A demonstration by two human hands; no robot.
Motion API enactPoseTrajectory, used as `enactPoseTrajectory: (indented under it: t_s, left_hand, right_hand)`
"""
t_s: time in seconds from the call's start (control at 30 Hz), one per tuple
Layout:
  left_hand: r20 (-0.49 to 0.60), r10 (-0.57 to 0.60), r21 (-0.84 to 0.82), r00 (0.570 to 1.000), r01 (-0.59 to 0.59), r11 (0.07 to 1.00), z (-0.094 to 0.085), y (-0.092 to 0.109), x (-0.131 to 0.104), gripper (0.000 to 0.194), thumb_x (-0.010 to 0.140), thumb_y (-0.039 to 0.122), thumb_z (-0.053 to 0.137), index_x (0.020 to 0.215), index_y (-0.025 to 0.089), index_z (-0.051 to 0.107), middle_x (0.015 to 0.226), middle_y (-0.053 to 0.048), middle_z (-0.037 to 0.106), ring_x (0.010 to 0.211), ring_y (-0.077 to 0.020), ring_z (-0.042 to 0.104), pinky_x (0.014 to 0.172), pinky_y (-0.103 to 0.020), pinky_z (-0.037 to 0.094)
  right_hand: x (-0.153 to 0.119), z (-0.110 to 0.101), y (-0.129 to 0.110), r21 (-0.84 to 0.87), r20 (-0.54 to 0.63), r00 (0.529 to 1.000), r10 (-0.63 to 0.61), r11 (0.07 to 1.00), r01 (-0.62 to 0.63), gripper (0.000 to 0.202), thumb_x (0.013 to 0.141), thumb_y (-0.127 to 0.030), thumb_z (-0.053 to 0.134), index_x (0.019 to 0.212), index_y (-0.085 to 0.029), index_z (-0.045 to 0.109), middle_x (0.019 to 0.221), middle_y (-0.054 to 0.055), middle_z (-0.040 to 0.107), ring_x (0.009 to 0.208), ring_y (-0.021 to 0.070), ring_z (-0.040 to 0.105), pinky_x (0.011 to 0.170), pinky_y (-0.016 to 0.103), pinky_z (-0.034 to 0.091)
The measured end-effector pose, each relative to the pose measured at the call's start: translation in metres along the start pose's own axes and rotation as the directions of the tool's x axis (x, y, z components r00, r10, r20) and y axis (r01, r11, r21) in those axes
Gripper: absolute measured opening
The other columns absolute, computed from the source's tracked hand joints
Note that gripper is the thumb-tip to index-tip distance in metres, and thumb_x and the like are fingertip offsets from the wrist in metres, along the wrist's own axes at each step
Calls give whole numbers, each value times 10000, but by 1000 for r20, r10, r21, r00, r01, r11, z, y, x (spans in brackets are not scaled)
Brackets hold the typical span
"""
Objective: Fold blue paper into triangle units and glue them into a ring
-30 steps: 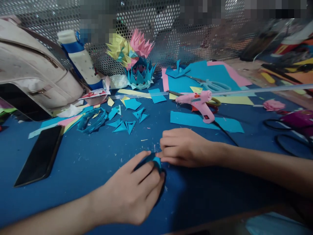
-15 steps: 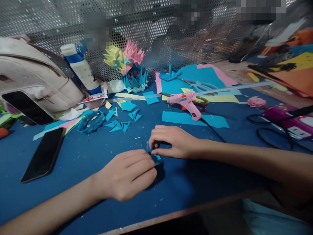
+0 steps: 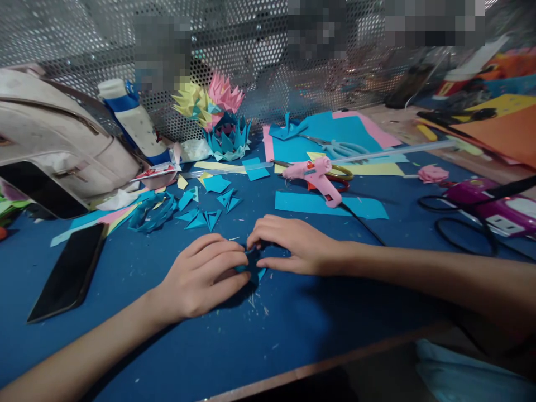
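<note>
My left hand (image 3: 207, 276) rests on the blue table with its fingers closed on a small folded piece of blue paper (image 3: 260, 274), most of which the fingers hide. Just to the right, my right hand (image 3: 288, 245) curves toward the same paper; its thumb and fingertips meet near the paper's edge. Behind my hands lie several folded blue paper pieces (image 3: 203, 219). A flat blue paper strip (image 3: 330, 205) sits beyond my right hand, with a pink glue gun (image 3: 316, 176) lying over its back edge.
Folded paper flowers (image 3: 226, 95) stand at the back against a perforated metal panel. Blue-handled scissors (image 3: 343, 149) lie on coloured sheets. At left are a dark phone (image 3: 69, 273), a bag (image 3: 50, 128) and a bottle (image 3: 132, 120). A purple power strip (image 3: 489, 206) with cords is at right.
My left hand has shifted a little left and back, its fingers loosening from a flat press. The blue paper has turned under my fingers, and less of it shows.
</note>
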State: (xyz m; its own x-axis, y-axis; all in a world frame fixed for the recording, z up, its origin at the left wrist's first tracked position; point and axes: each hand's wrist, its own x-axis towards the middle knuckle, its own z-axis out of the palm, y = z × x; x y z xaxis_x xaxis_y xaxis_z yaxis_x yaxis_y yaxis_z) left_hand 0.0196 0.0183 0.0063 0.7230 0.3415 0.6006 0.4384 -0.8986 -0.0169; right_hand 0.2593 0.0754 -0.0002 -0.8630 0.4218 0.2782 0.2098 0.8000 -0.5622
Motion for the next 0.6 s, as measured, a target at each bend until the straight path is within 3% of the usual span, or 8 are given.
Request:
enactPoseTrajectory:
  t_s: [0.13,0.2,0.27,0.37,0.43,0.5,0.6]
  left_hand:
    - [24,-283,-187,959,283,941,3,8,1,159,997,345,577,1059,205,623,998,-18,734,948,-150,676,930,-319,481]
    - [45,-306,-185,951,309,933,4,9,1,189,1002,378,562,1053,208,630,1009,-16,732,955,-152,667,940,-321,462]
    - [23,-252,-128,967,253,959,5,9,0,168,1014,334,546,1011,200,646,982,-15,733,932,-149,655,927,-317,446]
    - [12,-43,3,999,43,999,5,7,-1,198,1025,188,499,928,174,671,913,-19,735,827,-153,625,834,-323,437]
    - [59,77,41,995,-80,996,5,8,-1,249,1020,123,459,912,141,683,915,-41,740,785,-165,609,784,-334,434]
    - [118,98,28,988,-102,994,5,10,-1,275,1023,105,427,941,105,689,940,-67,740,783,-178,607,765,-341,441]
    - [186,41,6,982,-42,999,5,15,-3,304,1037,109,387,1018,98,690,977,-74,734,797,-183,605,766,-340,451]
  right_hand:
    - [-1,4,-2,56,64,996,-61,997,57,156,969,-293,585,916,-154,632,880,38,619,858,164,502,745,266,386]
    - [-1,6,-5,69,66,995,-72,995,68,185,973,-263,568,835,-152,622,798,23,599,804,155,485,718,262,364]
    - [-2,8,-9,50,70,995,-66,997,63,231,978,-255,548,776,-156,601,742,5,572,759,144,462,713,269,338]
    - [-3,9,-11,-63,82,995,-51,996,56,305,976,-263,531,688,-162,537,693,-15,521,714,135,407,716,288,293]
    - [-4,11,-11,-158,67,997,-50,986,60,306,961,-255,532,668,-167,511,700,-14,507,719,139,387,713,299,271]
    - [-4,12,-10,-238,44,997,-59,969,68,287,937,-250,549,665,-173,498,713,-10,496,722,146,374,699,305,255]
    - [-5,12,-8,-309,48,997,-64,948,76,248,888,-298,620,710,-180,494,742,-9,489,716,150,361,674,307,232]
